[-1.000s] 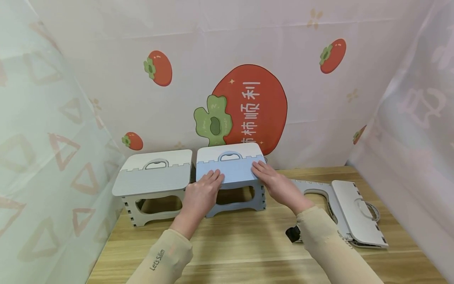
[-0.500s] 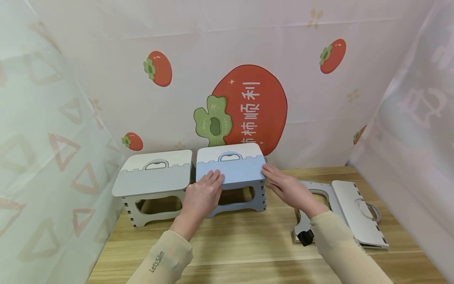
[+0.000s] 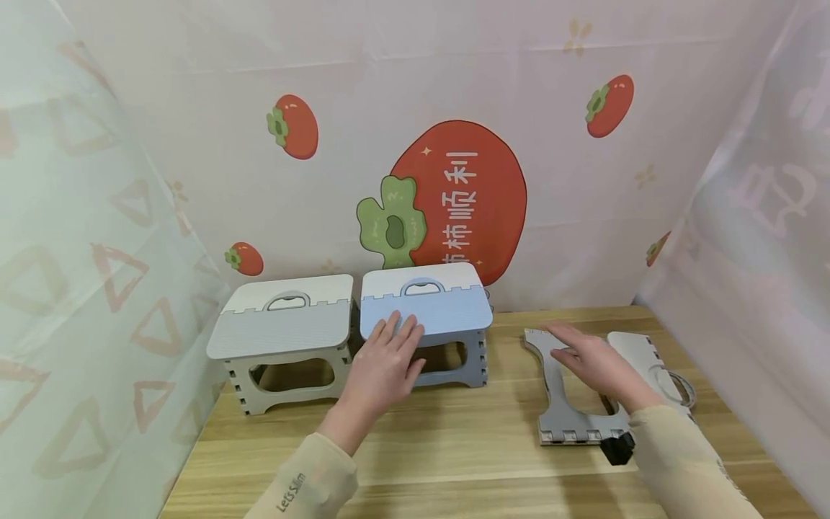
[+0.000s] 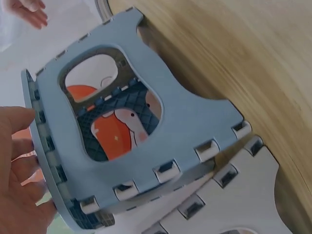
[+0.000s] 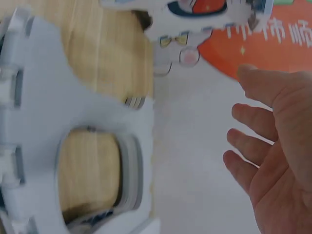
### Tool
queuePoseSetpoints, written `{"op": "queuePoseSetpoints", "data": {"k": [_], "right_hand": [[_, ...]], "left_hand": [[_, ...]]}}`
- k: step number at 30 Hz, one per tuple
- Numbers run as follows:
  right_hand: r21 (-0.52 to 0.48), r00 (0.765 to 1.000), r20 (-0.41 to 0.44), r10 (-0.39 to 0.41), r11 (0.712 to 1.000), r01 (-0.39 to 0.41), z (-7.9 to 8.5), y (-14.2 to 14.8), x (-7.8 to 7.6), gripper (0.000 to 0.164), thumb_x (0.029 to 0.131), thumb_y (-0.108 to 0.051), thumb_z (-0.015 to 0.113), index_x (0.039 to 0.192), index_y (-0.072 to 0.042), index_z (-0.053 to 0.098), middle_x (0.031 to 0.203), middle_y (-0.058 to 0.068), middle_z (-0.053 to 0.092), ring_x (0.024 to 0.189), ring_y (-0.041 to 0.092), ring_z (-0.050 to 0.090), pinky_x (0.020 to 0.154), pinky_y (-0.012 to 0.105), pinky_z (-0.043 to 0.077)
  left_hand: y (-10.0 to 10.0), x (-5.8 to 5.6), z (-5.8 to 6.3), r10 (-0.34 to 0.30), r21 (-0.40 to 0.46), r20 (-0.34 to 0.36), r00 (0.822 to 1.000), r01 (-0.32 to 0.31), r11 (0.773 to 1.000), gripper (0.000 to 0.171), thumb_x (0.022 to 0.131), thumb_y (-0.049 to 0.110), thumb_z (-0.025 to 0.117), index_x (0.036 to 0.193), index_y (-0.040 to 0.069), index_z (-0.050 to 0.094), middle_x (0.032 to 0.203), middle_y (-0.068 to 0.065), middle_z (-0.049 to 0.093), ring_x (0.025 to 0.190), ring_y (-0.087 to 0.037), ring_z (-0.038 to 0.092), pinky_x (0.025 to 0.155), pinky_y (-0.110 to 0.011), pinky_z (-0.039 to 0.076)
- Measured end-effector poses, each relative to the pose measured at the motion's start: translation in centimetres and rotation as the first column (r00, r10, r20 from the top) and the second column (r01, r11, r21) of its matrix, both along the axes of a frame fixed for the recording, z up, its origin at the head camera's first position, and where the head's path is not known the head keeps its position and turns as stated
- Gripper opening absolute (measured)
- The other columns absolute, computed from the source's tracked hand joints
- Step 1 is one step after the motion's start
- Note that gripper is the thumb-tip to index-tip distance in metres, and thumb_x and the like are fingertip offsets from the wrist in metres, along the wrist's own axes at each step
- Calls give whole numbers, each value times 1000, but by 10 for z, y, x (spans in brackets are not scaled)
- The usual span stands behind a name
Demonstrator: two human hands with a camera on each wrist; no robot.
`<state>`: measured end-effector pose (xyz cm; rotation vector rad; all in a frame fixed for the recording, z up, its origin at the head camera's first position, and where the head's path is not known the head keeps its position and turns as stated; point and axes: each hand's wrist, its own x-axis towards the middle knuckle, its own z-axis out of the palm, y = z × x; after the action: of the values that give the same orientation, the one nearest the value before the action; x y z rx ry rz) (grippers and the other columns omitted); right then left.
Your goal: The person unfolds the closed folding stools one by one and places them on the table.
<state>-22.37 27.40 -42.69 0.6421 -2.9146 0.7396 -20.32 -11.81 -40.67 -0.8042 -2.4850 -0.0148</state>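
A blue folding stool (image 3: 447, 306) with a white rear half stands unfolded at the back middle; the left wrist view shows its leg panel (image 4: 190, 117). My left hand (image 3: 385, 360), fingers fairly straight, lies at the front edge of its top. Off to the right, my right hand (image 3: 599, 364) is over a partly folded grey stool (image 3: 564, 419), which lies on its side with leg panel and white seat half spread. In the right wrist view its fingers are loosely bent with nothing between them, beside that grey leg panel (image 5: 39, 97).
An unfolded grey-and-white folding stool (image 3: 279, 328) stands close to the left of the blue one. All sit on a wood-grain table (image 3: 447, 461). A white fabric backdrop (image 3: 551, 274) with printed persimmons rises behind, and fabric sides close in the left and right.
My right hand has left the blue stool's right edge and moved right, over the grey stool. My left hand stays at the blue stool's front edge, its fingers now more spread.
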Motion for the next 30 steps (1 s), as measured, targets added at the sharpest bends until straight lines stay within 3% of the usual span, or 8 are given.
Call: {"op": "queuePoseSetpoints", "data": {"k": [6, 8, 10, 13, 17, 21, 26, 30], "right_hand": [[47, 993, 47, -111, 993, 109, -13, 39, 9, 56, 105, -19, 60, 150, 8, 43, 147, 38, 45, 123, 54, 55, 97, 67, 48], [69, 986, 76, -152, 987, 147, -16, 52, 13, 55, 105, -19, 59, 149, 10, 43, 143, 39, 48, 114, 52, 61, 93, 67, 49], [80, 974, 118, -192, 980, 184, -19, 65, 15, 56, 105, -19, 58, 149, 12, 40, 140, 41, 50, 95, 46, 68, 84, 62, 53], [110, 964, 106, -242, 967, 231, -26, 84, 18, 53, 105, -17, 57, 145, 15, 43, 133, 42, 53, 88, 47, 68, 81, 62, 52], [132, 954, 85, -286, 953, 274, -37, 107, 21, 52, 104, -15, 56, 140, 21, 43, 128, 45, 54, 109, 62, 57, 89, 69, 49], [139, 940, 93, -328, 939, 314, -45, 125, 25, 54, 104, -14, 54, 137, 26, 40, 129, 48, 49, 113, 66, 51, 94, 73, 44], [128, 920, 101, -380, 922, 367, -52, 140, 30, 52, 101, -12, 54, 134, 27, 42, 128, 50, 48, 111, 67, 50, 91, 74, 45], [152, 882, 132, -451, 889, 432, -58, 148, 33, 53, 98, -15, 54, 133, 24, 44, 127, 50, 47, 111, 68, 48, 89, 73, 45]], "left_hand": [[13, 5, -3, -58, -24, -25, 998, 57, 998, 57, 96, 37, 71, 143, 7, 59, 148, -12, 57, 143, -36, 45, 118, -50, 38], [18, 7, -5, -77, -36, -34, 996, 76, 996, 57, 96, 38, 70, 143, 8, 60, 149, -11, 56, 144, -36, 44, 118, -50, 38], [23, 9, -6, -93, -47, -41, 995, 91, 995, 56, 97, 39, 70, 143, 9, 60, 150, -11, 55, 145, -35, 43, 119, -49, 37], [30, 12, -8, -123, -52, -51, 991, 120, 991, 55, 96, 39, 70, 143, 10, 61, 150, -10, 55, 145, -34, 43, 120, -49, 36], [40, 15, -11, -151, -69, -42, 988, 148, 987, 55, 97, 40, 70, 143, 11, 60, 150, -9, 56, 146, -31, 43, 121, -47, 34], [48, 19, -14, -158, -95, -22, 987, 156, 983, 56, 98, 41, 68, 145, 13, 59, 151, -7, 55, 147, -28, 42, 122, -44, 32], [55, 23, -18, -171, -117, 12, 985, 171, 978, 56, 98, 42, 68, 146, 15, 59, 152, -6, 54, 147, -26, 41, 122, -42, 33], [61, 24, -22, -189, -116, 24, 982, 190, 975, 56, 97, 42, 69, 144, 14, 59, 149, -6, 57, 145, -27, 45, 120, -42, 36]]}}
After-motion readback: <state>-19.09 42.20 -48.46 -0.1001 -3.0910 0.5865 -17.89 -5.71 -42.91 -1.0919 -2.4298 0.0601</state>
